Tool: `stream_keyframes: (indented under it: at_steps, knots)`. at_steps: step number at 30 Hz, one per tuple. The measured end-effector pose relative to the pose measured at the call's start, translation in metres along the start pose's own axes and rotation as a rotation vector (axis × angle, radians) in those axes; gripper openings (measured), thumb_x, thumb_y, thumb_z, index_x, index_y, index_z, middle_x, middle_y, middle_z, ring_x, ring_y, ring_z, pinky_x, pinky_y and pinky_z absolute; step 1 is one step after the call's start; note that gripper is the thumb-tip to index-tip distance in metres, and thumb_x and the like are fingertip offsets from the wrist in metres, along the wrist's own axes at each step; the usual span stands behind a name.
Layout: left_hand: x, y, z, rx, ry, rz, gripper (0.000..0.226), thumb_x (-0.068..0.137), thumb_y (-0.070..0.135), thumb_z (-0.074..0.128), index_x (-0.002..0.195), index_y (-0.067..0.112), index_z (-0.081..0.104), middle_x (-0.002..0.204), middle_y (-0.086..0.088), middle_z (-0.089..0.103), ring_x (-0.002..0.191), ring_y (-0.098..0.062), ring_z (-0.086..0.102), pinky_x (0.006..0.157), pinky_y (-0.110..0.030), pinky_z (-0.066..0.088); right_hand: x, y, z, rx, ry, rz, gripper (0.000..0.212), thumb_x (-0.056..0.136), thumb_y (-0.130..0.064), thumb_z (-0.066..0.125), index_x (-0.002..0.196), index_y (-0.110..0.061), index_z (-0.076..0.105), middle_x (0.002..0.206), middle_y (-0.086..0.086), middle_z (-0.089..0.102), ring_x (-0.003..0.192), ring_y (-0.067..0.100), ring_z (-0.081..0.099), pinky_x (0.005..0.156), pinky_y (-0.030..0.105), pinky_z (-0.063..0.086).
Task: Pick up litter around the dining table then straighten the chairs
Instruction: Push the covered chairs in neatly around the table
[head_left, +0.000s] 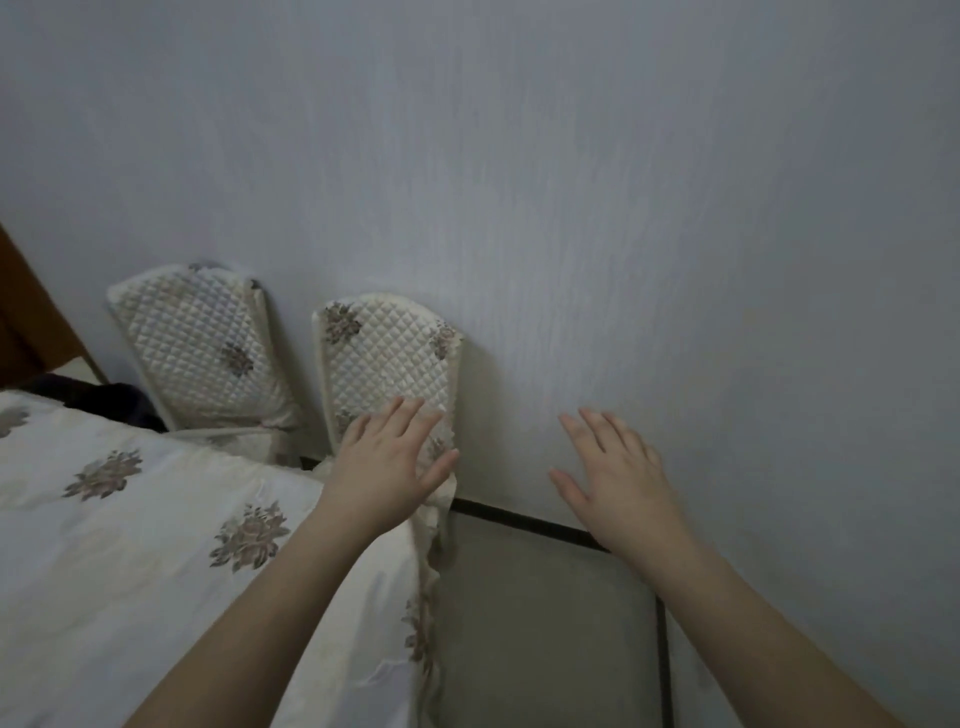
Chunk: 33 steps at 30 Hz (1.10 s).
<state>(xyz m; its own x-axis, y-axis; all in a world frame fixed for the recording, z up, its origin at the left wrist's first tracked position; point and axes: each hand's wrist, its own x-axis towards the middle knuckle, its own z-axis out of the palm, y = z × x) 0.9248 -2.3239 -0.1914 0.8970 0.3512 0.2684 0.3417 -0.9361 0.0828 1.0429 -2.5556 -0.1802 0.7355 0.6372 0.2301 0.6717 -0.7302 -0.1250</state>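
Note:
Two chairs with quilted cream floral covers stand against the wall behind the dining table (130, 545), which wears a white floral cloth. The nearer chair back (384, 358) is at centre and the farther chair back (202, 343) is to its left. My left hand (389, 462) reaches out with straight fingers over the lower part of the nearer chair back; whether it touches is unclear. My right hand (618, 478) is spread in the air to the right of that chair, holding nothing. No litter is visible.
A pale textured wall (571, 208) fills the upper view, close behind the chairs. Beige floor tiles (545, 623) with dark grout lie between the table edge and the wall. A brown wooden piece (26, 322) and something dark (104, 400) sit at far left.

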Motion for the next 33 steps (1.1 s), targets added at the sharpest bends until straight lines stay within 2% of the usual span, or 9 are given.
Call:
stream_keyframes:
  at_steps: [4, 8, 13, 19, 22, 27, 30, 33]
  knots:
    - [0.050, -0.020, 0.008, -0.108, 0.025, -0.030, 0.080, 0.082, 0.073, 0.009, 0.149, 0.032, 0.026, 0.159, 0.007, 0.023, 0.147, -0.013, 0.013, 0.117, -0.042, 0.017, 0.056, -0.003, 0.008, -0.014, 0.007, -0.018, 0.064, 0.084, -0.055, 0.033, 0.134, -0.019, 0.052, 0.135, 0.008, 0.055, 0.123, 0.032, 0.052, 0.096, 0.047, 0.043]
    - [0.091, -0.026, 0.015, -0.153, 0.117, -0.022, 0.072, 0.087, 0.067, 0.020, 0.148, 0.030, 0.030, 0.157, 0.006, 0.028, 0.146, -0.015, 0.017, 0.116, -0.046, 0.021, 0.106, -0.002, 0.015, -0.026, 0.013, -0.027, 0.068, 0.085, -0.058, 0.028, 0.139, -0.020, 0.046, 0.142, 0.007, 0.048, 0.130, 0.031, 0.044, 0.102, 0.046, 0.037]
    - [0.124, -0.049, 0.045, -0.106, 0.088, -0.045, 0.070, 0.089, 0.065, 0.022, 0.147, 0.028, 0.035, 0.156, 0.005, 0.030, 0.146, -0.016, 0.018, 0.116, -0.044, 0.021, 0.163, -0.003, 0.029, -0.023, -0.022, -0.118, 0.063, 0.096, -0.054, 0.034, 0.150, -0.026, 0.019, 0.158, -0.001, 0.020, 0.144, 0.023, 0.016, 0.114, 0.038, 0.013]
    - [0.174, -0.068, 0.084, -0.052, 0.004, -0.107, 0.071, 0.088, 0.067, 0.017, 0.149, 0.033, 0.026, 0.159, 0.007, 0.021, 0.147, -0.013, 0.012, 0.118, -0.042, 0.015, 0.237, 0.011, 0.068, 0.057, -0.019, -0.157, 0.071, 0.086, -0.058, 0.024, 0.145, -0.021, 0.035, 0.148, 0.006, 0.040, 0.137, 0.029, 0.034, 0.109, 0.045, 0.027]
    - [0.211, -0.073, 0.100, -0.016, -0.021, -0.128, 0.073, 0.087, 0.067, 0.017, 0.149, 0.030, 0.028, 0.158, 0.005, 0.025, 0.147, -0.015, 0.015, 0.117, -0.042, 0.018, 0.277, 0.021, 0.088, 0.088, -0.045, -0.197, 0.068, 0.088, -0.055, 0.029, 0.145, -0.020, 0.035, 0.148, 0.008, 0.041, 0.136, 0.030, 0.036, 0.109, 0.047, 0.028]
    - [0.257, -0.081, 0.127, 0.013, -0.040, -0.193, 0.072, 0.088, 0.064, 0.023, 0.150, 0.028, 0.028, 0.157, 0.004, 0.028, 0.146, -0.015, 0.019, 0.116, -0.042, 0.021, 0.328, 0.038, 0.118, 0.114, -0.137, -0.254, 0.064, 0.084, -0.053, 0.037, 0.138, -0.018, 0.045, 0.134, 0.009, 0.055, 0.120, 0.031, 0.054, 0.099, 0.048, 0.041]
    - [0.275, -0.088, 0.140, 0.065, -0.008, -0.237, 0.069, 0.089, 0.062, 0.028, 0.148, 0.026, 0.033, 0.153, 0.003, 0.037, 0.144, -0.017, 0.027, 0.114, -0.042, 0.026, 0.364, 0.048, 0.132, 0.138, -0.154, -0.304, 0.064, 0.083, -0.051, 0.044, 0.137, -0.017, 0.047, 0.133, 0.010, 0.056, 0.119, 0.031, 0.054, 0.099, 0.047, 0.041]
    - [0.292, -0.102, 0.146, 0.083, -0.048, -0.279, 0.070, 0.089, 0.061, 0.027, 0.149, 0.026, 0.031, 0.155, 0.003, 0.032, 0.145, -0.018, 0.024, 0.114, -0.043, 0.024, 0.397, 0.044, 0.146, 0.154, -0.148, -0.358, 0.063, 0.085, -0.049, 0.041, 0.138, -0.016, 0.045, 0.136, 0.011, 0.053, 0.122, 0.032, 0.051, 0.101, 0.048, 0.039]
